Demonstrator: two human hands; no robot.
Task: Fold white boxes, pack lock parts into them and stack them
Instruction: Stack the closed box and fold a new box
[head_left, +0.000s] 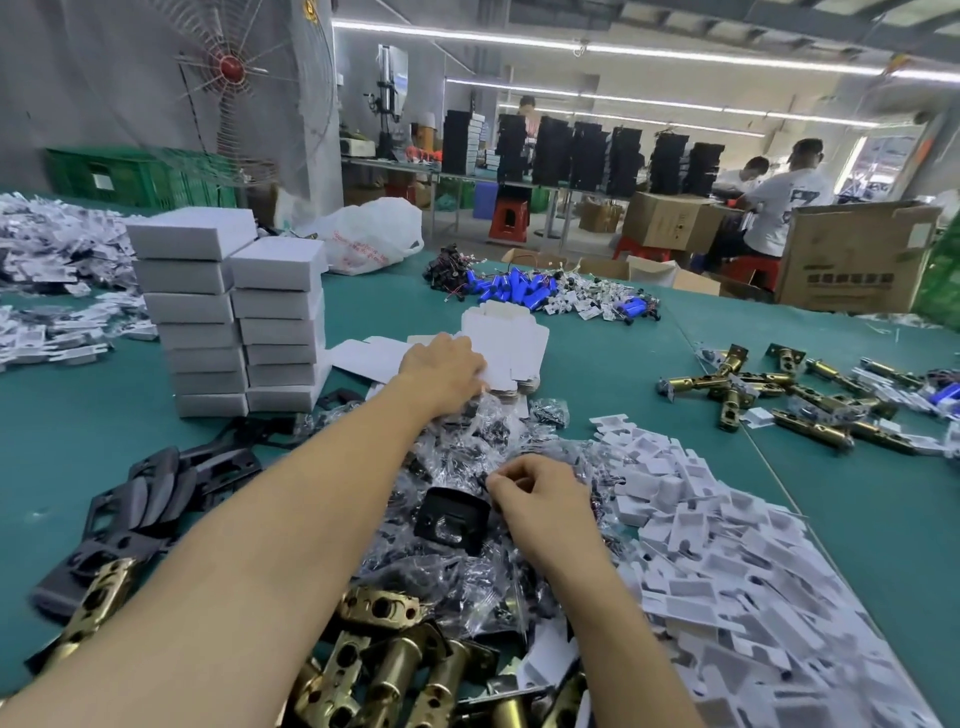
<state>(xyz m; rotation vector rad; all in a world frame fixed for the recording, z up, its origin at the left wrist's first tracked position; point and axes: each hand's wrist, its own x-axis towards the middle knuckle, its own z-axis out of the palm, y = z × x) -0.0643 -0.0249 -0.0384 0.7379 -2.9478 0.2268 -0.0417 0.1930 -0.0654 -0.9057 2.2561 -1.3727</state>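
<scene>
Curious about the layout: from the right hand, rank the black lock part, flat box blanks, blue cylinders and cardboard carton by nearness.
1. black lock part, at the right hand's fingertips.
2. flat box blanks, ahead, under the left hand.
3. blue cylinders, farther back.
4. cardboard carton, far right.

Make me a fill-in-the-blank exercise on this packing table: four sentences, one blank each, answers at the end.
1. The folded white boxes stand in ____ stacks side by side.
2. The left hand touches the flat box blanks, which are ____ in colour.
3. The right hand is over the clear bags, beside a ____ lock part.
4. The cylinders lying farther back are ____.

Missing words: two; white; black; blue.
</scene>
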